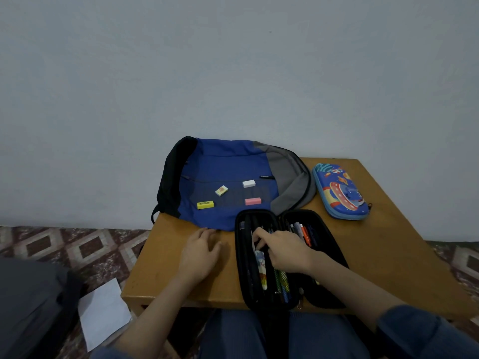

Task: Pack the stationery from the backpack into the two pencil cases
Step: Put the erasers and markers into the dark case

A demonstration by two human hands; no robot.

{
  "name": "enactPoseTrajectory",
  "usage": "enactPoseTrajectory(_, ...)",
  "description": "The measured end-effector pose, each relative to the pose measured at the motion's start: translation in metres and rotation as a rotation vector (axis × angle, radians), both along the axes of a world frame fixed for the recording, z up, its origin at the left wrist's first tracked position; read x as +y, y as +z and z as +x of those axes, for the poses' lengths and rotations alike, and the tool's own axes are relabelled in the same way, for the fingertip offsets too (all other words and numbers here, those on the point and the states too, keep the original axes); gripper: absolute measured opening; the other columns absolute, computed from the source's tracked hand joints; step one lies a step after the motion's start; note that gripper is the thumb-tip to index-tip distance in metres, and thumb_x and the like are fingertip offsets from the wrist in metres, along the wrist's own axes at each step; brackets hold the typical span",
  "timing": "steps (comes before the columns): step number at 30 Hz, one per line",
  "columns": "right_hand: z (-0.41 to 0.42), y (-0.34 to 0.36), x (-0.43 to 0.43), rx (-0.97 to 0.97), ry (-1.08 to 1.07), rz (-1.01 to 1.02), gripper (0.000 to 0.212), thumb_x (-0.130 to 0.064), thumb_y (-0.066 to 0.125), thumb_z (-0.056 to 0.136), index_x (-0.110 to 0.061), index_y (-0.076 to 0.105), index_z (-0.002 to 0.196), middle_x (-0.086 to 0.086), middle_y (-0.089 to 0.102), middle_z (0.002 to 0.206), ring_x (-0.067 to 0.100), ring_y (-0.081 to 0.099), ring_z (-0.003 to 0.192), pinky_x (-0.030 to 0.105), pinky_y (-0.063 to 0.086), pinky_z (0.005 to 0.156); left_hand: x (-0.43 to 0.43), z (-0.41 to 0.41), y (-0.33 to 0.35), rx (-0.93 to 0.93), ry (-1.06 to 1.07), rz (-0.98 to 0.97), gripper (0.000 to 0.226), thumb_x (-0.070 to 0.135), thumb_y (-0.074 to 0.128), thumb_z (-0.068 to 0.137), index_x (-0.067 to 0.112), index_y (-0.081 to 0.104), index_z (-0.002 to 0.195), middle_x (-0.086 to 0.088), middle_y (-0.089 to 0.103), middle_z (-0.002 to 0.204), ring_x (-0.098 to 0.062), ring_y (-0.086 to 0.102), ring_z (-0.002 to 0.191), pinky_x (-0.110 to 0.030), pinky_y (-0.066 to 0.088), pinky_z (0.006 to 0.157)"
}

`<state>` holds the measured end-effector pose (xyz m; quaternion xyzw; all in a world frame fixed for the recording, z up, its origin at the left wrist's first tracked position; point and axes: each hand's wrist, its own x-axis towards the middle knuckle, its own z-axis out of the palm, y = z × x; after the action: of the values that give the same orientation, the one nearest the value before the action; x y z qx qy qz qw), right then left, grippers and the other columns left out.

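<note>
Counted: one backpack [228, 177], four erasers, two pencil cases, two hands. The blue, grey and black backpack lay flat at the table's far edge against the wall. On it rested the white eraser [248, 183], the printed eraser [221, 190], the yellow eraser [205, 204] and the pink eraser [252, 201], all apart from one another. The black pencil case [328, 244] lay unzipped and spread in two halves at the near edge, with pens in both halves, too crowded to count. The blue rocket-print case [340, 191] lay zipped, right of the backpack. The right hand [285, 251] reached into the black case's left half with its fingers bent among the pens; whether they gripped one could not be told. The left hand [199, 255] rested palm-down with relaxed fingers, holding nothing, near the backpack's edge. The surface was a wooden table [388, 255], set on a patterned floor [85, 244] where a paper sheet [103, 312] lay.
</note>
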<state>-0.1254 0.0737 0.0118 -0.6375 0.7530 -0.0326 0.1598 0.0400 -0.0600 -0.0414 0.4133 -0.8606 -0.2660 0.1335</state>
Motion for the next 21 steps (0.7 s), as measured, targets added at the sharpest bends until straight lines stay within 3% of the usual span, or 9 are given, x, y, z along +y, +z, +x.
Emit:
enactPoseTrajectory(2,0.001,0.003,-0.002,0.044,0.024,0.015,0.05,0.002,0.049,0.081,-0.018,0.037,0.125,0.001,0.063,0.113,0.026,0.059,0.094,0.035,0.044,0.066,0.015,-0.007,0.01,0.123,-0.04,0.012,0.043,0.034,0.053,0.092,0.022,0.047,0.133,0.003,0.036,0.145,-0.014,0.032,0.134,-0.033,0.03,0.112)
enactPoseTrajectory(7,0.006,0.007,-0.007,0.105,0.07,0.014,0.037,-0.009,0.054,0.086,-0.014,0.038,0.12,0.008,0.06,0.104,0.027,0.058,0.093,0.033,0.034,0.063,0.049,-0.019,0.023,0.238,-0.232,-0.073,0.036,0.038,0.064,0.083,0.026,0.059,0.117,0.006,0.031,0.146,-0.01,0.027,0.135,-0.027,0.024,0.111)
enactPoseTrajectory(10,0.004,0.009,-0.007,0.071,0.054,0.003,0.036,-0.009,0.057,0.084,-0.014,0.04,0.115,0.006,0.056,0.105,0.025,0.056,0.095,0.032,0.033,0.065,0.054,-0.021,0.024,0.121,-0.297,-0.172,0.035,0.041,0.065,0.08,0.025,0.061,0.112,0.003,0.022,0.152,-0.014,0.018,0.139,-0.031,0.02,0.114)
enactPoseTrajectory(16,-0.004,0.007,0.001,-0.049,-0.019,-0.055,0.035,0.004,0.05,0.078,-0.011,0.049,0.11,-0.003,0.047,0.095,0.023,0.053,0.094,0.035,0.039,0.069,0.056,-0.024,0.021,-0.212,-0.351,-0.14,0.055,0.048,0.049,0.089,0.036,0.034,0.141,0.003,-0.015,0.157,-0.02,-0.014,0.144,-0.047,0.008,0.117)
enactPoseTrajectory(18,-0.006,0.004,0.003,-0.086,-0.034,-0.089,0.034,0.005,0.048,0.078,-0.011,0.052,0.107,-0.004,0.048,0.095,0.022,0.054,0.095,0.037,0.043,0.073,0.057,-0.023,0.019,-0.264,-0.367,-0.146,0.056,0.049,0.046,0.09,0.038,0.029,0.143,0.002,-0.02,0.156,-0.022,-0.019,0.143,-0.05,0.006,0.117)
enactPoseTrajectory(21,-0.008,0.0,0.004,-0.13,-0.066,-0.146,0.034,0.006,0.048,0.078,-0.011,0.056,0.107,0.0,0.055,0.101,0.018,0.055,0.099,0.037,0.048,0.08,0.055,-0.023,0.016,-0.252,-0.365,-0.145,0.052,0.05,0.047,0.089,0.037,0.037,0.139,0.002,-0.016,0.157,-0.022,-0.019,0.143,-0.051,0.007,0.117)
